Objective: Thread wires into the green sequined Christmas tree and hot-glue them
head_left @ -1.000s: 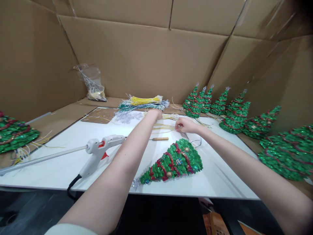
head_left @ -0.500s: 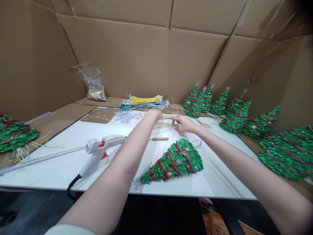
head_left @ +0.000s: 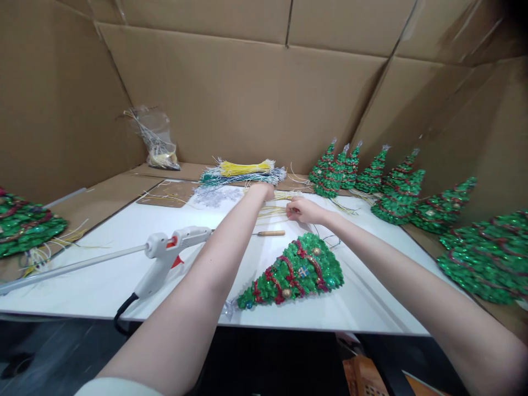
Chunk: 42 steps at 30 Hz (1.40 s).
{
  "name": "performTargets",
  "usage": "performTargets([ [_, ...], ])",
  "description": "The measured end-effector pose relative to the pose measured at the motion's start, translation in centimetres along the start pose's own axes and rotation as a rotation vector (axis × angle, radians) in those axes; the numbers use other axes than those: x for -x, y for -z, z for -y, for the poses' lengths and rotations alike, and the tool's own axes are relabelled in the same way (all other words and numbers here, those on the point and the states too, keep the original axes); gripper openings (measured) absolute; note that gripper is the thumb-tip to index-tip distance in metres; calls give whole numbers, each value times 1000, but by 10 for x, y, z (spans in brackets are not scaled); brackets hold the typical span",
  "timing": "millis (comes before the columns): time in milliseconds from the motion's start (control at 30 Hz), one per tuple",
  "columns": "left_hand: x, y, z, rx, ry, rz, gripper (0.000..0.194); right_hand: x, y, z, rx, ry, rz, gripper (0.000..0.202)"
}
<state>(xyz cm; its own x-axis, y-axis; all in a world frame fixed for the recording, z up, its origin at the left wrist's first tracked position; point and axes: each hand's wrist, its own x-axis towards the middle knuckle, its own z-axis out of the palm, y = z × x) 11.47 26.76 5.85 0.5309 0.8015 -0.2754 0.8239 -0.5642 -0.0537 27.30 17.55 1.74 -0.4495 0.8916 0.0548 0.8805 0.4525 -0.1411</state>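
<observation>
My left hand [head_left: 267, 191] reaches to the back of the white table, over thin yellow and white wires [head_left: 274, 211]; its fingers are hidden behind the wrist. To its right, my right hand [head_left: 304, 210] has its fingers curled and pinched at the right ends of these wires. Nearer to me lies a glittery green Christmas tree ornament [head_left: 295, 272] on its side, with red garlands, gold balls and a clear star at its tip. Thin dark wires [head_left: 329, 237] come from its base, below my right hand. A wooden-handled tool [head_left: 271, 234] lies between my forearms.
A white hot glue gun [head_left: 165, 258] with a long glue stick rests left of my left forearm. Bundled yellow, green and blue wires [head_left: 243, 171] lie at the back. Several tree ornaments [head_left: 398, 198] line the right side; another tree [head_left: 28, 225] stands left. A plastic bag [head_left: 159, 140] leans against cardboard.
My right hand has shifted slightly left and its fingers have drawn closer together at the wires. My left hand stays almost where it was.
</observation>
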Motion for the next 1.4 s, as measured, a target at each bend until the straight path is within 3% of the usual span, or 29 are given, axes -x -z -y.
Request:
performTargets([
  [433,0,1,-1,-7,-8,6,33,6,5,1,34,8,61,9],
  [1100,7,2,-2,-3,-1,-13,33,10,5,5,86,44,95,42],
  [1400,3,1,-2,8,1,-14,33,16,17,-5,36,12,36,42],
])
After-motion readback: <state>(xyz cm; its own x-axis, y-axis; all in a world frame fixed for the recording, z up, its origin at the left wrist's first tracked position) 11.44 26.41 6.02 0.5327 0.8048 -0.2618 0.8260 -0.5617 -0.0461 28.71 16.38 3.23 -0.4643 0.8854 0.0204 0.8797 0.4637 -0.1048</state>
